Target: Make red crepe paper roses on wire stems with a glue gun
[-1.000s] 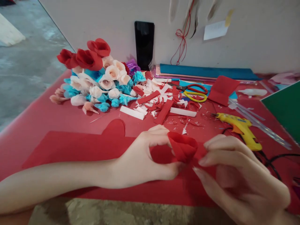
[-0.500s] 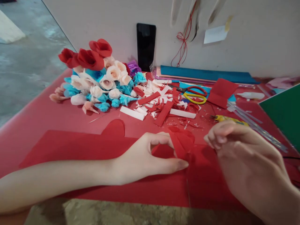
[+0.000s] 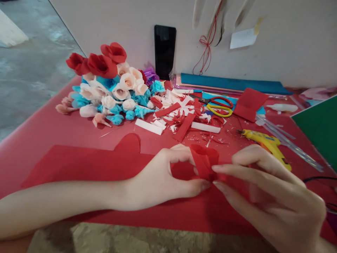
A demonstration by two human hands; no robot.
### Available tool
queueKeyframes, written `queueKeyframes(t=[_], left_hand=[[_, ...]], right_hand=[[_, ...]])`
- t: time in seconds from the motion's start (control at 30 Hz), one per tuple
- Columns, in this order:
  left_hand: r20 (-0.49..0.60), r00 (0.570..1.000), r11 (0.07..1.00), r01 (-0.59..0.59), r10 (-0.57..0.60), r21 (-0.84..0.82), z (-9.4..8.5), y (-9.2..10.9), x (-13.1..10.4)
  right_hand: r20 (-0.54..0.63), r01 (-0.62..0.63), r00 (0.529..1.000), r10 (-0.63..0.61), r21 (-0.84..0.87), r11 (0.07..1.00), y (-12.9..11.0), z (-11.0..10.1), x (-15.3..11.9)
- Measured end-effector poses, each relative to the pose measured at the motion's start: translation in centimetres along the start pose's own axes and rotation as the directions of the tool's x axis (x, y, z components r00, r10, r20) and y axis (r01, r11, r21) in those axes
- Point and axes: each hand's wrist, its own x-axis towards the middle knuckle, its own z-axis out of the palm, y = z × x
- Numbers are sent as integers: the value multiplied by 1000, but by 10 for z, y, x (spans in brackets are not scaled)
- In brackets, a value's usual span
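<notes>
Pinched between the thumb and fingers of my left hand [image 3: 163,175] is a red paper flower [image 3: 204,158], its ruffled opening facing up. My right hand [image 3: 273,189] is at the flower's right side, with the index finger and thumb tips close to its lower end and a gap between them. Under my left forearm lies a wide red paper sheet [image 3: 86,165] on the red table, with a rounded red petal piece [image 3: 129,144] at its upper edge.
Finished paper flowers [image 3: 105,84] are heaped at the back left. Paper scraps [image 3: 181,112], scissors [image 3: 219,109] and a yellow glue gun [image 3: 268,140] lie beyond my hands. A black phone [image 3: 165,51] leans on the wall. Clear sticks [image 3: 292,144] lie at the right.
My right hand has moved left and down to the flower, and its index finger and thumb have extended apart. More of the glue gun shows. My left hand still holds the flower.
</notes>
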Motion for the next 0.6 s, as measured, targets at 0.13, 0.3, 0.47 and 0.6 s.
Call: queueKeyframes(t=[0.13, 0.3, 0.47, 0.6], left_hand=[[5, 1000, 998, 21, -22, 54, -1, 1, 0], [12, 1000, 997, 19, -20, 70, -2, 2, 3], [26, 998, 996, 54, -56, 66, -2, 3, 2], [9, 997, 994, 81, -82, 66, -1, 3, 2]], right_hand=[[-6, -18, 1000, 18, 5, 1000, -1, 1, 0], [-54, 14, 998, -14, -10, 1000, -1, 3, 0], [-37, 27, 999, -28, -31, 999, 0, 5, 1], [8, -3, 1000, 3, 10, 1000, 2, 3, 0]])
